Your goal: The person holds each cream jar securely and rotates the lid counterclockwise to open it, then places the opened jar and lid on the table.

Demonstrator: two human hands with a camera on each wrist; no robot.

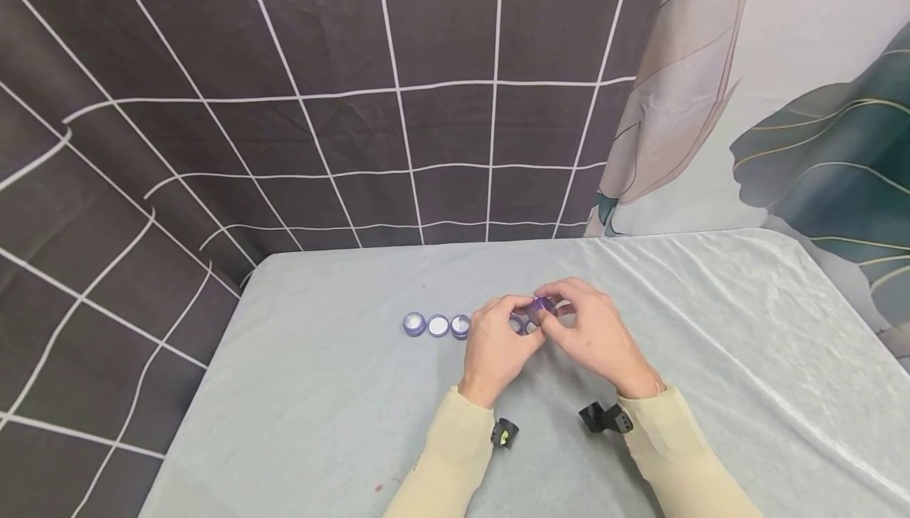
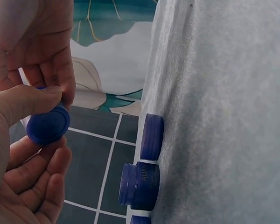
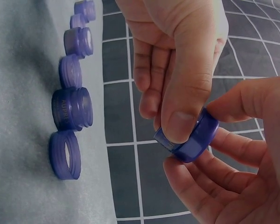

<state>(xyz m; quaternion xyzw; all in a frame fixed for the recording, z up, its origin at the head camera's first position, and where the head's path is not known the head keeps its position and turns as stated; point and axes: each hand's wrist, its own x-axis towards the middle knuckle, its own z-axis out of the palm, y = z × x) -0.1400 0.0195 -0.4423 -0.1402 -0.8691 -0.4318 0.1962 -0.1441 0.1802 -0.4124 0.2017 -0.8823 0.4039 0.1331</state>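
Observation:
My left hand [image 1: 498, 344] and right hand [image 1: 597, 336] meet over the table around one small purple jar [image 1: 540, 309]. In the right wrist view the left thumb presses on the side of this jar [image 3: 196, 141], while the right fingers and thumb grip its wider purple end. Its round flat end [image 2: 49, 126] faces the camera in the left wrist view. Below the hands stands an open purple jar [image 3: 72, 108] with a threaded neck and lettering. Beside it lies a purple screw lid [image 3: 65, 155] with its threads showing.
The row continues leftward with another lid [image 1: 438, 325], an open jar [image 1: 460, 326] and a jar [image 1: 414, 324] at its left end. A pale velvety cloth [image 1: 320, 399] covers the table. Dark gridded fabric [image 1: 441, 131] and a leaf-patterned curtain [image 1: 803, 147] hang behind.

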